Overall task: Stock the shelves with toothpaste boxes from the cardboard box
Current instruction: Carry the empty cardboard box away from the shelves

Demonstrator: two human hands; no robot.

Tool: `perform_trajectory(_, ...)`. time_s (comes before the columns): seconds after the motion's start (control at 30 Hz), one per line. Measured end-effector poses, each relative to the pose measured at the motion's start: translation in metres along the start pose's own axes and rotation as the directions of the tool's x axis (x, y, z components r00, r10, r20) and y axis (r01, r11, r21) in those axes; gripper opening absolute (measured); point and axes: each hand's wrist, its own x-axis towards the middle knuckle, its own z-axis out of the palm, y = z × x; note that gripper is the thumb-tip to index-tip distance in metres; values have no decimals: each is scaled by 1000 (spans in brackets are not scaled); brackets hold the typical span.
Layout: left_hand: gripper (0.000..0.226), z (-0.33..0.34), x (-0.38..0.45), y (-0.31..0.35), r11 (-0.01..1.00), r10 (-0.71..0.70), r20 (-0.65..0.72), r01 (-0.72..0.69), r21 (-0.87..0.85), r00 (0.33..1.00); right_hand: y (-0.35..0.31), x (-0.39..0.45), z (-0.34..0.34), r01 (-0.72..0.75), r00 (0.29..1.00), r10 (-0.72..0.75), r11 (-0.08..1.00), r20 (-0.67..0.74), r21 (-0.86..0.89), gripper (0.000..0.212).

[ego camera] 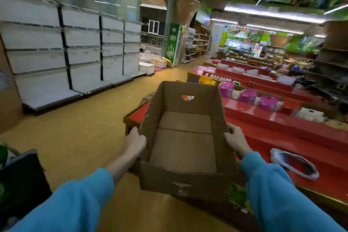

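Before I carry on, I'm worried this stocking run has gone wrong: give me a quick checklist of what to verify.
1. Left hand grips the cardboard box side wall: ok.
2. Right hand grips the opposite wall: ok.
3. Toothpaste boxes in the box: not ok, only the bare bottom shows.
4. White shelves free to take stock: ok, they look bare.
5. Floor toward the shelves free of obstacles: ok.
6. Red display counter close at the right: cannot tell if the box touches it.
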Motion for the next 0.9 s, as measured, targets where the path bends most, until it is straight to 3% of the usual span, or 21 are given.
perform_trajectory(0.17, 46, -7, 84, -9, 989, -144, -119, 138, -61, 982, -23, 116, 78, 91, 984, -102, 992, 144, 86, 41)
perform_trajectory(0.33, 41, -25, 130, -8, 960, -278, -291, 263, -93, 915, -55, 212, 165, 142, 915, -198, 973, 351, 180, 42)
perform_trajectory(0.53, 28, -47, 163, -48, 869, -493, -472, 438, -231, 730, -103, 286, 293, 251, 742, -336, 942, 580, 224, 50)
perform_trajectory(0.73, 44, -64, 195, -92, 764, -628, -601, 537, -358, 494, -139, 305, 429, 292, 588, -362, 929, 724, 227, 47)
perform_trajectory(0.9, 43, -66, 239, -153, 736, -658, -629, 530, -421, 415, -168, 297, 510, 280, 549, -360, 930, 755, 240, 45)
